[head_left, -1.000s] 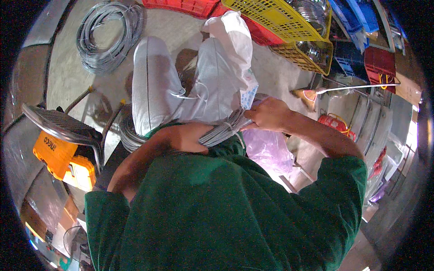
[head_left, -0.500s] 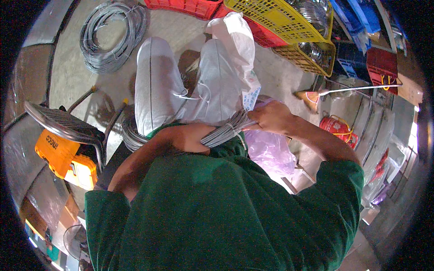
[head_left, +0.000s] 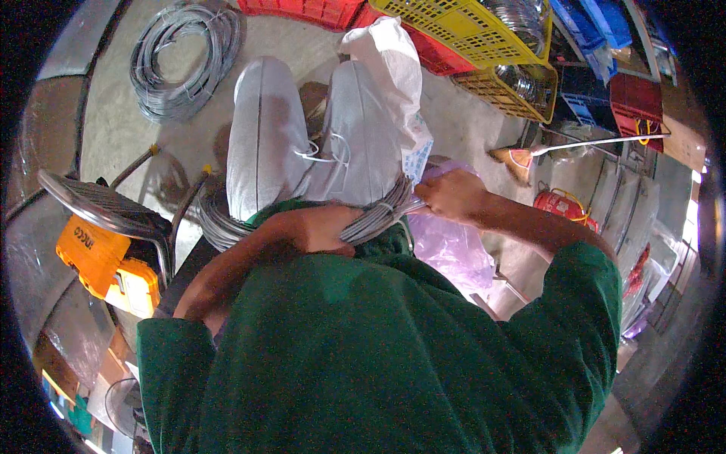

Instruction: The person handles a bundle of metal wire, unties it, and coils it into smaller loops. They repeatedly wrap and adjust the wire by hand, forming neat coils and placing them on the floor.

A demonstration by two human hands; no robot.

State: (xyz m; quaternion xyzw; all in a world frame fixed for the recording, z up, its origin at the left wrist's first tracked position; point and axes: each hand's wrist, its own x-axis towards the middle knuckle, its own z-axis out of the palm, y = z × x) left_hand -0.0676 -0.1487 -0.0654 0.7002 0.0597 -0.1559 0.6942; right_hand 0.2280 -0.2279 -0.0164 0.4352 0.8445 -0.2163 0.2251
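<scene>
A coil of grey wire [head_left: 378, 220] lies across my lap, its left loops coming out beyond my left forearm. My left hand [head_left: 324, 229] is wrapped round the bundle near my belly. At the coil's right end, my right hand [head_left: 452, 195] is closed with its fingers bent at the strands; whether it grips the wire itself or a thin tie is too small to make out. A pale tie circles the bundle between the two hands. White drawstrings [head_left: 327, 153] hang from my light grey trousers.
Another grey wire coil [head_left: 184, 63] lies on the floor at far left. Yellow crates [head_left: 469, 30] and red crates [head_left: 302, 9] stand ahead. A white sack [head_left: 389, 60] and a purple plastic bag [head_left: 454, 253] are at my right, a chair [head_left: 113, 216] with an orange case [head_left: 94, 253] at my left.
Both hands stay on the coil. My right elbow has moved slightly outward and up, and the whole view has shifted a little.
</scene>
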